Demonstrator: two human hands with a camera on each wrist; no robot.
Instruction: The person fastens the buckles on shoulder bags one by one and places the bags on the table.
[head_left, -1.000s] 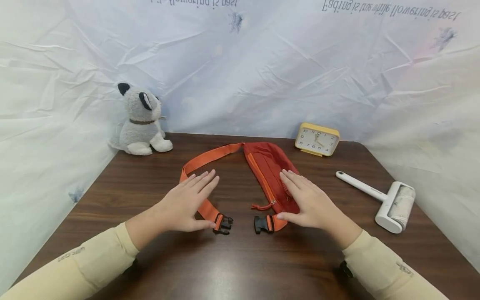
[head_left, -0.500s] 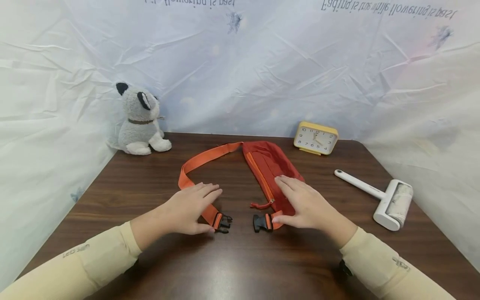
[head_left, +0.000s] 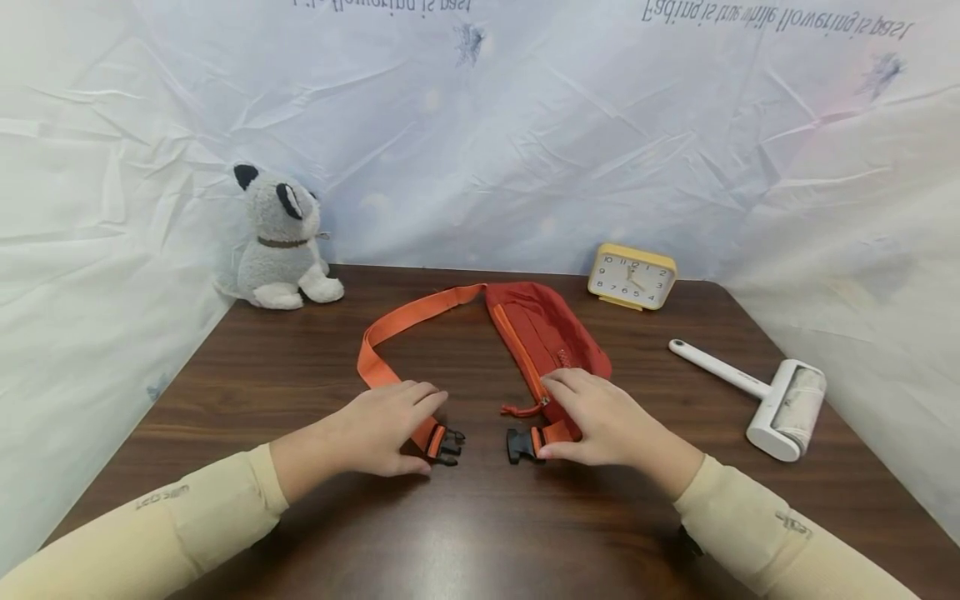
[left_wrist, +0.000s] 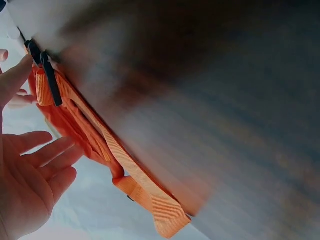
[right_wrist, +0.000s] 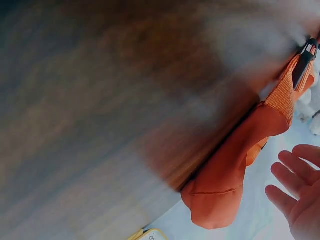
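Observation:
A red waist bag (head_left: 543,321) with an orange zip lies on the dark wooden table, its orange strap (head_left: 386,329) curving out to the left. Two black buckle halves face each other, apart: the pronged half (head_left: 448,447) at the strap's end and the socket half (head_left: 519,447) by the bag. My left hand (head_left: 378,429) hovers over the strap beside the pronged half, fingers loosely bent, holding nothing. Over the bag's near end is my right hand (head_left: 603,423), its thumb close to the socket half. The right wrist view shows its relaxed fingers (right_wrist: 292,172) apart from the bag.
A grey plush dog (head_left: 281,242) sits at the back left. At the back right stands a yellow alarm clock (head_left: 632,277). A white lint roller (head_left: 787,408) lies on the right of the table. White sheeting (head_left: 480,167) hangs behind and along both sides.
Both hands have come lower and slightly nearer the body, toward the buckle halves. Their fingers bend more than before. The bag and strap stay put.

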